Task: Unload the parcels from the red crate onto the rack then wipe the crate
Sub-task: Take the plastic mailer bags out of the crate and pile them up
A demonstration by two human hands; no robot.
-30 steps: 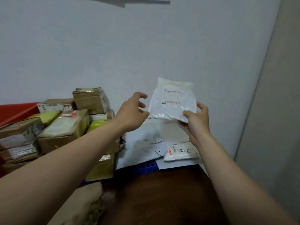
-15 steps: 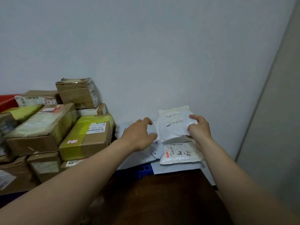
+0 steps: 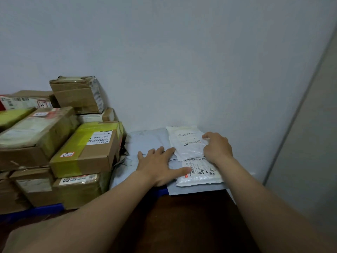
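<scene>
- Head view: your left hand [image 3: 160,165] lies flat, fingers spread, just left of the white parcel [image 3: 187,143]; your right hand [image 3: 218,147] rests on its right edge, whether pinching I cannot tell.
- That parcel lies on grey mailers [image 3: 145,139].
- Press it level, lift both hands straight off.

1. White mailer [image 3: 186,141]: black barcode and print on a cream label.
2. White pouch [image 3: 198,173], at six o'clock of the mailer: black barcode, small red mark.
3. Flat bags [image 3: 145,139] beneath both: pale blue-grey.
4. Boxes [image 3: 76,95], at nine o'clock: brown card.
5. One taped box [image 3: 87,148]: yellow-green bands, white label.
6. Rack edge [image 3: 36,210], at eight o'clock: blue.
7. Sliver [image 3: 1,107] at the far-left edge: red, possibly the crate.
</scene>
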